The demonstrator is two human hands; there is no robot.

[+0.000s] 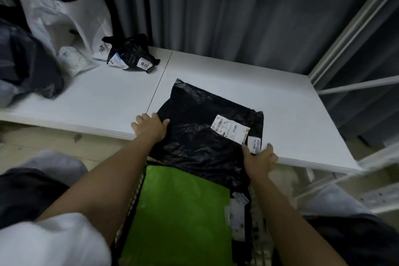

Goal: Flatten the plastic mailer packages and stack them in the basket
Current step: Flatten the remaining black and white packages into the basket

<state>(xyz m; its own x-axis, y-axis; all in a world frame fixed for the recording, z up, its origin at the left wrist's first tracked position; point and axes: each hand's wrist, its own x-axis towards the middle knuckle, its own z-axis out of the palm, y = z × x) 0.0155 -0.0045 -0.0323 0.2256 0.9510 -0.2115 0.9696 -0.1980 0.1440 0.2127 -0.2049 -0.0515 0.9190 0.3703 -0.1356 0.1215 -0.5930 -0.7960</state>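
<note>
A flattened black plastic mailer [200,127] with white shipping labels lies across the front edge of the white table [291,110], its near end hanging over the basket. My left hand [149,127] grips its left edge, thumb on top. My right hand [260,158] pinches its right corner by a small white label. Below, between my forearms, the basket [258,218] holds a flat green mailer [179,216] on top of darker ones. A crumpled black mailer [131,54] with labels sits at the table's far left.
A large white plastic bag [62,13] and a dark grey bag [28,60] crowd the table's left end. Grey curtains hang behind. A white metal shelf frame [354,84] stands on the right. My knees flank the basket.
</note>
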